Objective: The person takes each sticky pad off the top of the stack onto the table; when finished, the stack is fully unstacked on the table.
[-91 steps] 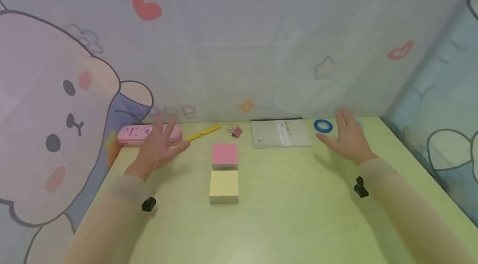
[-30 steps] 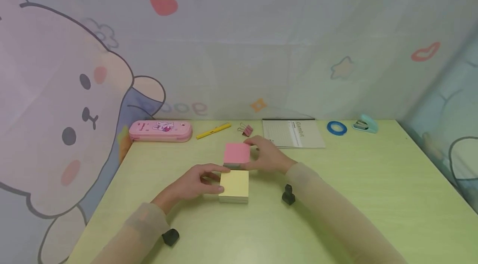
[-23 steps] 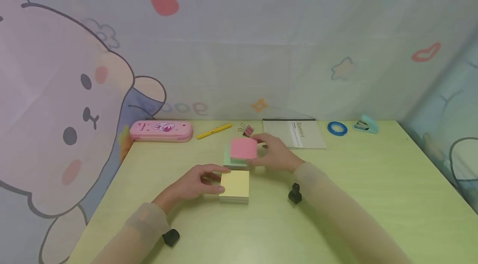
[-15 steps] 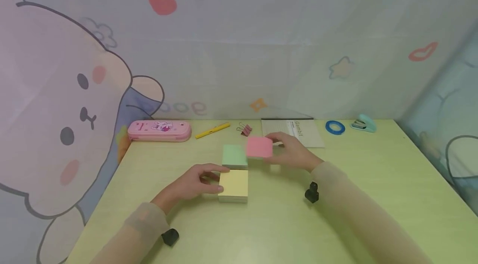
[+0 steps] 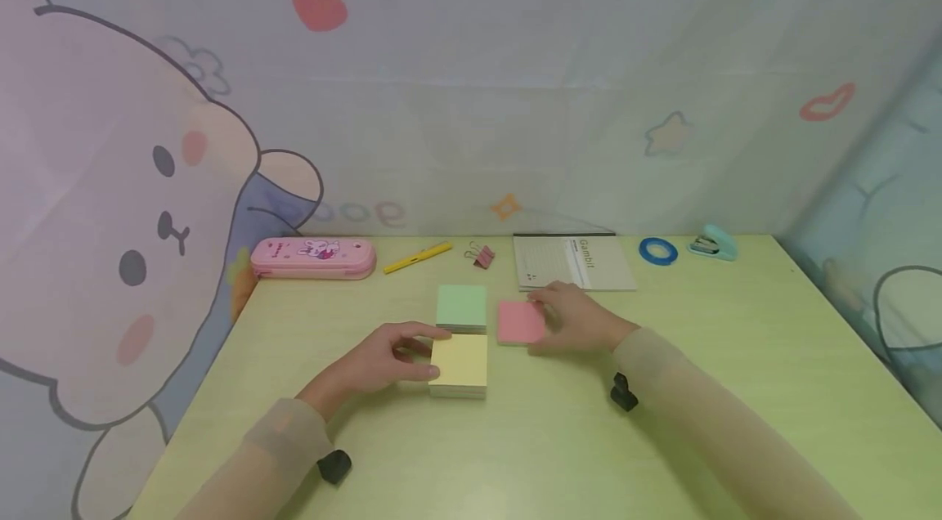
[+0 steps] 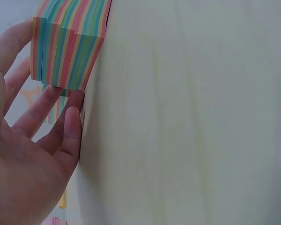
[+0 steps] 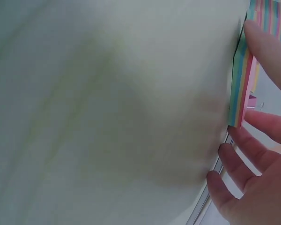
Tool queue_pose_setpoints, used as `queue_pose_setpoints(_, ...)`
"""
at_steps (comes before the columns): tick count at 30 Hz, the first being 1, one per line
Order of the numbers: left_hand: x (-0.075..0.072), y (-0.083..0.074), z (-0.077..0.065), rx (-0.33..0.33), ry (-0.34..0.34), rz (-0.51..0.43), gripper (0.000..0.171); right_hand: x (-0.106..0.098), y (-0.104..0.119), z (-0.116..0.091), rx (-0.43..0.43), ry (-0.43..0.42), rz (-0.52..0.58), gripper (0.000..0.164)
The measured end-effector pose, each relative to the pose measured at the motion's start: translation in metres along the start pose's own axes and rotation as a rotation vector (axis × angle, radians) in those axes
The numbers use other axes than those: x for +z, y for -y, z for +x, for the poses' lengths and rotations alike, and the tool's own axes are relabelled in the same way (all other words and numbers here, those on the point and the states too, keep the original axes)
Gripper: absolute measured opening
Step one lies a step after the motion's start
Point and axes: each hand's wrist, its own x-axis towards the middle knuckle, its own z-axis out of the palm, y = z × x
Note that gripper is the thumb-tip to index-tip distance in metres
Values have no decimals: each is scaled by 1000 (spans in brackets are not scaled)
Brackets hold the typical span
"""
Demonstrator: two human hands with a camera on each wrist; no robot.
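Observation:
My left hand (image 5: 383,358) holds a yellow-topped stack of sticky notes (image 5: 459,360) by its left side, thumb near the front and fingers at the back edge. In the left wrist view, that stack of sticky notes (image 6: 68,49) shows striped edges between thumb and fingers. To the right, my right hand (image 5: 577,320) pinches a thinner pink-topped sticky note pad (image 5: 520,322) low at the table (image 5: 530,438). The right wrist view has this sticky note pad (image 7: 241,89) edge-on, thumb against one side. A green-topped sticky note stack (image 5: 461,305) sits directly behind the yellow one.
Along the back lie a pink pencil case (image 5: 314,258), a yellow pen (image 5: 417,257), a pink binder clip (image 5: 482,256), a notebook (image 5: 552,262), a blue tape roll (image 5: 657,251) and a mint stapler (image 5: 714,244). A patterned cloth (image 5: 471,78) hangs behind the table.
The hands came in from the sides. My right hand took the pink pad off the green stack, carried it right and lowered it to the table. My left hand stayed at the yellow stack.

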Motion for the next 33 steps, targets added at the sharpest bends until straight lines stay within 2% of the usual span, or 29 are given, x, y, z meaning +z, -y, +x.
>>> queue_pose_setpoints(3, 0, 1, 0, -2, -3, 3, 53, 1, 5, 4, -28, -7, -53, 79)
queue_pose_setpoints(7, -1, 5, 1, -4, -3, 1, 52, 2, 6, 9, -35, -10, -64, 77)
queue_pose_setpoints(18, 0, 7, 2, 9, 6, -9, 53, 4, 7, 16, -14, 23, -45, 80)
queue_pose_setpoints(25, 0, 6, 1, 7, 1, -10, 53, 6, 6, 18, -32, 28, -60, 80)
queue_pose_setpoints(33, 0, 3, 0, 3, 1, -2, 53, 1, 14, 20, -7, 13, -40, 87)
